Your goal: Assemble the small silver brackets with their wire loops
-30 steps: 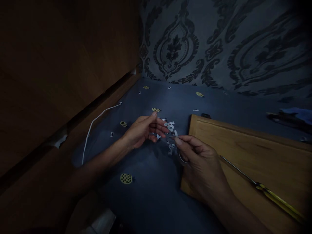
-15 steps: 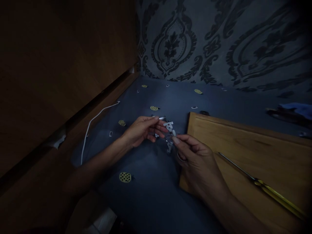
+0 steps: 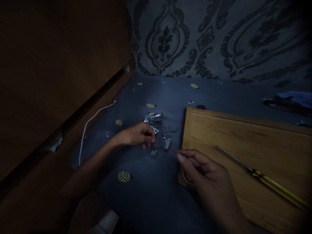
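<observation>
My left hand (image 3: 136, 135) is low over the blue patterned sheet, its fingers curled together at the near edge of a pile of metal hinge parts (image 3: 152, 117). Whatever is in those fingers is hidden or too blurred to make out. Just off its fingertips is a small shiny metal piece (image 3: 153, 153), smeared in the picture. Between the hands, a flat metal hinge plate (image 3: 167, 143) is apart from both. My right hand (image 3: 202, 170) is over the left edge of a wooden panel (image 3: 239, 136), thumb and forefinger pinched; a thin pale loop shows below them.
A yellow-handled screwdriver (image 3: 258, 175) lies across the panel. Along the left runs a white cable (image 3: 86, 125) beside a tall wooden cabinet side (image 3: 60, 65). Behind the sheet rises a patterned wall (image 3: 168, 35). A blue cloth (image 3: 294, 98) lies at the far right.
My hands have parted: the left moved left and down beside the pile, the right moved down and right. The metal hinge plate that was at the right fingertips is now apart from them.
</observation>
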Demonstrator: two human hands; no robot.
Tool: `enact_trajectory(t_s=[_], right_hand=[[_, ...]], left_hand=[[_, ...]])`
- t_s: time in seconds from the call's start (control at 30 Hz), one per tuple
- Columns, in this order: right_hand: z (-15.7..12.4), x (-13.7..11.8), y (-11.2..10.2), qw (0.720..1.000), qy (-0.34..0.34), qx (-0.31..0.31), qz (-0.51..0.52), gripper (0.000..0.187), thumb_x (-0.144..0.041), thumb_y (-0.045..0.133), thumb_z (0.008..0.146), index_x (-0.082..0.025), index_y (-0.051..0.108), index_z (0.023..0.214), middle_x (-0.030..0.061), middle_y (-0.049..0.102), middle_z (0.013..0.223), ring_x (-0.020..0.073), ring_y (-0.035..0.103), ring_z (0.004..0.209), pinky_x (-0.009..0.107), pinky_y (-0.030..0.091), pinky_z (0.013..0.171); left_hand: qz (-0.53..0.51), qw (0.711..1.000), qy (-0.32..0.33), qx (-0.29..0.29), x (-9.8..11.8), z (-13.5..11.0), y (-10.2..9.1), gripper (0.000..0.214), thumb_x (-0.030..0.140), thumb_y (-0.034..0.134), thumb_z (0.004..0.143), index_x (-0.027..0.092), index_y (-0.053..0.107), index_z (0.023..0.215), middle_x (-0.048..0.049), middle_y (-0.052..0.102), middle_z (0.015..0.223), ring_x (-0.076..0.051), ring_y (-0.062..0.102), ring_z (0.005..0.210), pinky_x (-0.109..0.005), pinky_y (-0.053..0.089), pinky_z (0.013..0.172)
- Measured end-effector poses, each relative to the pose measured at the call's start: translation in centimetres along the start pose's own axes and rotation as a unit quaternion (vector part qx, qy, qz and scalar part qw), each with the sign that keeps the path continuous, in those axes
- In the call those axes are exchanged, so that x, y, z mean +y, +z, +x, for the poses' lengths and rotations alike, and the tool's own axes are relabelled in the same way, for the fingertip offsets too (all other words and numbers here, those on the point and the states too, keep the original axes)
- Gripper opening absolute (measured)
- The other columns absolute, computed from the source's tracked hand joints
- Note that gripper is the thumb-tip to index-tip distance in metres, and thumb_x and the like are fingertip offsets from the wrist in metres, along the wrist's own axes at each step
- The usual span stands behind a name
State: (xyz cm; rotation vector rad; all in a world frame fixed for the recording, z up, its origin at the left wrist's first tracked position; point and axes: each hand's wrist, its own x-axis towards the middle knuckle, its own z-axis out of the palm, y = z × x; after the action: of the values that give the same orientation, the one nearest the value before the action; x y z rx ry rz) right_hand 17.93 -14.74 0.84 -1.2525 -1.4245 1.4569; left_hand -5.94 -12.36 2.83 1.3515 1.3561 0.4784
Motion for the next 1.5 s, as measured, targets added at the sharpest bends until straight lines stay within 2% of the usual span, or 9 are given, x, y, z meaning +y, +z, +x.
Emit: enact_trajectory(t_s=[0.27, 0.4, 0.5, 0.67, 0.77, 0.93, 1.27, 1.4, 1.5], right_hand=[[-0.7, 0.4, -0.6, 1.0, -0.007, 0.013, -0.017, 0.036, -0.057, 0.078, 0.075, -0.021, 0.077, 0.074, -0.0039, 0.046, 0.047, 0.0098, 0.04, 0.042, 0.022, 0.031, 0.04], [-0.6, 1.0, -0.6, 1.0, -0.011, 0.009, 0.002, 0.041, -0.062, 0.08, 0.074, -0.021, 0.077, 0.075, -0.0036, 0.046, 0.047, 0.01, 0.039, 0.042, 0.023, 0.029, 0.039], [-0.5, 1.3, -0.7, 1.0, -0.016, 0.008, 0.017, 0.042, -0.063, 0.082, 0.073, -0.021, 0.075, 0.073, -0.0023, 0.05, 0.049, 0.0105, 0.041, 0.043, 0.023, 0.03, 0.04], [-0.4, 1.5, -0.9, 0.999, -0.024, 0.0, 0.036, 0.042, -0.063, 0.082, 0.074, -0.021, 0.076, 0.074, -0.001, 0.054, 0.051, 0.0105, 0.042, 0.044, 0.024, 0.032, 0.041], [-0.4, 1.7, -1.0, 0.999, -0.027, -0.009, 0.044, 0.041, -0.061, 0.081, 0.077, -0.02, 0.077, 0.076, -0.0026, 0.05, 0.049, 0.0098, 0.04, 0.044, 0.023, 0.03, 0.041], [-0.3, 1.7, -0.9, 0.998, -0.024, -0.011, 0.053, 0.044, -0.063, 0.081, 0.075, -0.02, 0.073, 0.072, -0.0027, 0.049, 0.049, 0.0101, 0.041, 0.044, 0.024, 0.03, 0.041], [-0.3, 1.6, -0.9, 0.997, -0.011, -0.019, 0.071, 0.053, -0.071, 0.082, 0.071, -0.019, 0.072, 0.075, -0.0043, 0.045, 0.05, 0.0098, 0.037, 0.046, 0.023, 0.027, 0.041], [-0.2, 1.7, -1.1, 0.995, 0.007, -0.026, 0.094, 0.058, -0.075, 0.081, 0.07, -0.019, 0.073, 0.079, -0.0048, 0.043, 0.053, 0.0089, 0.036, 0.046, 0.022, 0.026, 0.041], [0.0, 1.9, -1.1, 0.994, 0.027, -0.031, 0.103, 0.062, -0.076, 0.081, 0.069, -0.017, 0.076, 0.088, -0.0074, 0.037, 0.052, 0.008, 0.031, 0.045, 0.021, 0.022, 0.04]], left_hand=[[0.227, 0.969, 0.023, 0.089, 1.5, -1.0, 0.3, 0.035, 0.029, 0.072, 0.094, 0.015, 0.067, 0.062, 0.0038, 0.059, 0.055, -0.009, 0.055, 0.05, -0.023, 0.04, 0.056], [0.333, 0.92, 0.1, 0.178, 2.7, 0.4, 1.6, 0.014, 0.027, 0.07, 0.098, 0.017, 0.076, 0.09, -0.0016, 0.069, 0.081, -0.018, 0.064, 0.082, -0.029, 0.045, 0.076], [0.419, 0.88, 0.156, 0.161, 2.8, 2.6, 2.5, 0.013, 0.026, 0.069, 0.099, 0.019, 0.076, 0.107, -0.0073, 0.069, 0.108, -0.025, 0.06, 0.108, -0.036, 0.047, 0.093], [0.481, 0.852, 0.152, 0.141, 2.3, 5.1, 2.5, 0.017, 0.02, 0.06, 0.101, 0.016, 0.073, 0.091, -0.0077, 0.066, 0.1, -0.025, 0.057, 0.105, -0.043, 0.044, 0.105], [0.466, 0.861, 0.144, 0.142, 2.2, 5.1, 2.3, 0.023, 0.02, 0.057, 0.102, 0.016, 0.071, 0.084, -0.0068, 0.065, 0.094, -0.024, 0.056, 0.101, -0.04, 0.044, 0.1], [0.451, 0.872, 0.124, 0.147, 2.1, 4.7, 2.5, 0.017, 0.029, 0.064, 0.1, 0.016, 0.073, 0.094, -0.0074, 0.065, 0.098, -0.027, 0.055, 0.104, -0.04, 0.044, 0.097], [0.356, 0.91, 0.143, 0.157, 2.5, 4.8, 2.8, 0.016, 0.012, 0.065, 0.092, 0.017, 0.071, 0.077, -0.0056, 0.066, 0.09, -0.025, 0.058, 0.102, -0.047, 0.042, 0.108], [0.271, 0.935, 0.152, 0.172, 3.2, 4.0, 2.0, 0.013, 0.018, 0.065, 0.093, 0.015, 0.075, 0.085, -0.0028, 0.067, 0.082, -0.017, 0.062, 0.082, -0.032, 0.051, 0.085], [0.169, 0.96, 0.158, 0.156, 3.6, 2.7, 2.1, 0.015, 0.02, 0.066, 0.092, 0.013, 0.077, 0.084, -0.003, 0.069, 0.08, -0.012, 0.061, 0.071, -0.024, 0.049, 0.068]])
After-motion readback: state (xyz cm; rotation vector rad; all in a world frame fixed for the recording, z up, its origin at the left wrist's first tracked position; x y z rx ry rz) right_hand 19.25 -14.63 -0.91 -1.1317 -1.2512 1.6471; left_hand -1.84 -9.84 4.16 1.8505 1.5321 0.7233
